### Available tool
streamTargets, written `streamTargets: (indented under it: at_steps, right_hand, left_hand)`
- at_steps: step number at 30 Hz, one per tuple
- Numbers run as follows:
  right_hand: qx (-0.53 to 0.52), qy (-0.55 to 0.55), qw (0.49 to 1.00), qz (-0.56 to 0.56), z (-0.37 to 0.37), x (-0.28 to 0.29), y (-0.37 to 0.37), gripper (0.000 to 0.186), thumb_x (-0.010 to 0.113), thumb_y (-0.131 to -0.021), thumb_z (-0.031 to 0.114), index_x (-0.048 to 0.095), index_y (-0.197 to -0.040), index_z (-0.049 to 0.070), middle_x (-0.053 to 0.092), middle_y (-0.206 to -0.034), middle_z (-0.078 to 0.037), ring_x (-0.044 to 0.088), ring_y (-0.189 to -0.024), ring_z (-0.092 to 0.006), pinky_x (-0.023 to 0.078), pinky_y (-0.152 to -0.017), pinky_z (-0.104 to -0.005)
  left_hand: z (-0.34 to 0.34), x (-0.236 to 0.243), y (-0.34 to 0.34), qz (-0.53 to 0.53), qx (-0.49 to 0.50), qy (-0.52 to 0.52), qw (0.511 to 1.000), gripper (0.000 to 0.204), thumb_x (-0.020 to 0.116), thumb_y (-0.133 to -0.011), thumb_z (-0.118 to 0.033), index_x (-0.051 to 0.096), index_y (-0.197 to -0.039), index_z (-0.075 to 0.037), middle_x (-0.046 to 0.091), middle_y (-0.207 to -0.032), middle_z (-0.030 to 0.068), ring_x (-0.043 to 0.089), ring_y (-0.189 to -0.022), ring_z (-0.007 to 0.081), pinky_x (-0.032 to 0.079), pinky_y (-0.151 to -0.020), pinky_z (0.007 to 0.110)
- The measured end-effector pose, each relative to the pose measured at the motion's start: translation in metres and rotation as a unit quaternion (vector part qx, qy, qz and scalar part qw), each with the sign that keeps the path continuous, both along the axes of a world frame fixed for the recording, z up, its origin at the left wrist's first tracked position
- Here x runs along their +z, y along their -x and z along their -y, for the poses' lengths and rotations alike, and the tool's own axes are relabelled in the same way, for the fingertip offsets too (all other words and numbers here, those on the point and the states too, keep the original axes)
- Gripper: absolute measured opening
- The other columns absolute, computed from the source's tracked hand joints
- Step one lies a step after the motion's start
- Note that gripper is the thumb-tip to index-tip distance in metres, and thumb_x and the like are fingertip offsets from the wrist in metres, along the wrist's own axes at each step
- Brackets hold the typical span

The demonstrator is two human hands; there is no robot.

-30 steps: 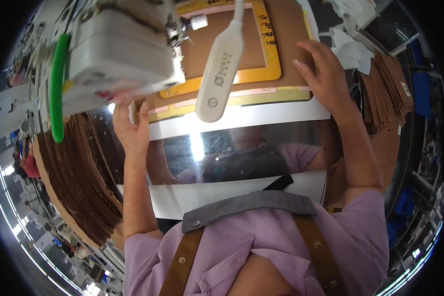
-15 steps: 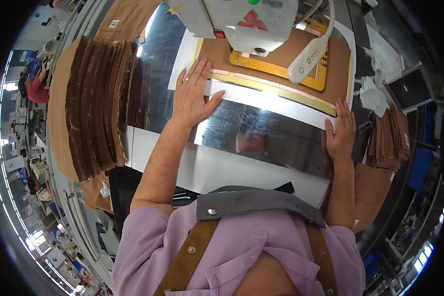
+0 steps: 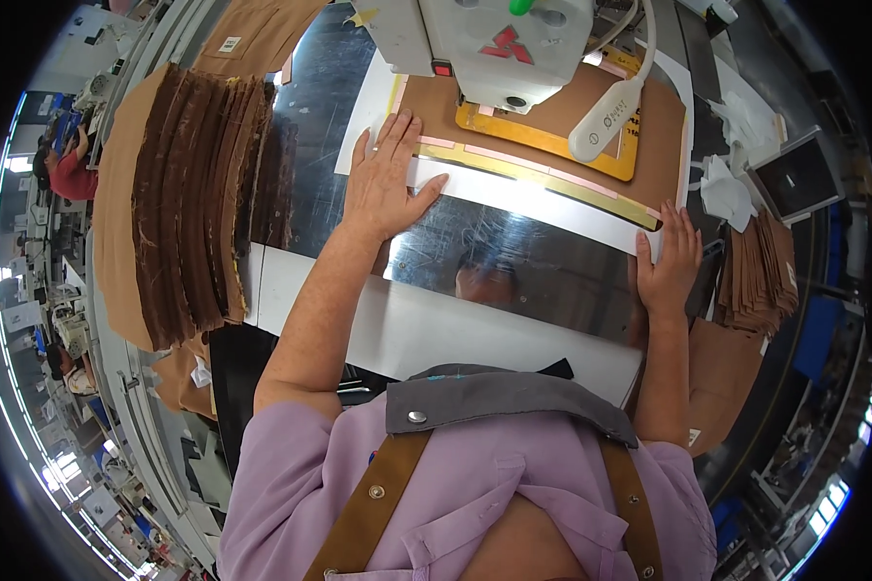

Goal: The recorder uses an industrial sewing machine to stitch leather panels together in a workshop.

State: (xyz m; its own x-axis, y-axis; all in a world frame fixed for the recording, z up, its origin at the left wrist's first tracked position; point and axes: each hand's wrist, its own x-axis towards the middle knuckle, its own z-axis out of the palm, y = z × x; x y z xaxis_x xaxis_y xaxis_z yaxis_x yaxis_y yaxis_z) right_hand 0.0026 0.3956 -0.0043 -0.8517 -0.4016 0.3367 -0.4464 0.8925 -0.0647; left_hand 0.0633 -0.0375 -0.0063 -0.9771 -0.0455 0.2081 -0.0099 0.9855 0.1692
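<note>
My left hand [image 3: 386, 184] lies flat, fingers spread, over the left part of the front edge of a white sheet [image 3: 552, 206]. Its fingertips reach onto the brown fabric piece [image 3: 434, 111] that rests there. At the right front corner, my right hand [image 3: 669, 263] is laid with its fingers stretched out, touching the edge of the sheet. A gold strip with pink pieces [image 3: 523, 167] runs along the fabric's front edge between my hands. A yellow clamp frame [image 3: 513, 128] sits on the fabric beneath the grey-white sewing machine head [image 3: 455, 58].
A thick stack of brown fabric pieces [image 3: 179, 213] stands on the left, and a smaller stack [image 3: 758, 266] on the right. A white hand-held lamp [image 3: 606, 121] hangs over the frame. Near the right side is a dark screen [image 3: 796, 176]. The metal tabletop [image 3: 552, 281] lies before me.
Both hands stay flat at the same places on the sheet and fabric. Only the whole view has shifted slightly.
</note>
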Motion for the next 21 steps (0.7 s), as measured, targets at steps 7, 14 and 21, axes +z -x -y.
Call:
streamTargets:
  at_steps: [7,14,21]
  right_hand:
    - [0.002,0.031,1.0,0.001,0.0031,0.0015,-0.0002,0.056,0.059,-0.101,0.039,0.053,-0.145,0.006,0.055,-0.149,-0.013,0.044,-0.145,-0.0322,0.029,-0.12,-0.0552]
    - [0.029,0.064,0.997,0.033,0.0006,0.0009,0.0002,0.059,0.063,-0.098,0.036,0.052,-0.147,0.005,0.052,-0.152,-0.015,0.043,-0.147,-0.0321,0.029,-0.121,-0.0545]
    - [0.01,0.06,0.998,0.022,0.0049,0.0015,-0.0022,0.057,0.064,-0.097,0.038,0.055,-0.143,0.006,0.056,-0.148,-0.015,0.047,-0.143,-0.0297,0.028,-0.12,-0.0572]
  left_hand:
    - [-0.0003,0.0014,-0.0013,-0.003,0.001,0.016,1.0,0.082,0.054,-0.092,-0.06,0.044,-0.155,-0.008,0.042,-0.161,0.0141,0.034,-0.152,0.0253,0.015,-0.127,0.05]
    - [-0.0021,0.0017,0.0017,-0.027,-0.002,-0.002,1.0,0.083,0.061,-0.091,-0.055,0.043,-0.155,-0.005,0.042,-0.161,0.0145,0.032,-0.153,0.0301,0.015,-0.126,0.052]
    - [0.0011,0.0015,-0.0015,0.001,0.016,0.052,0.999,0.082,0.061,-0.091,-0.053,0.041,-0.157,-0.008,0.042,-0.162,0.0115,0.034,-0.153,0.0293,0.016,-0.125,0.055]
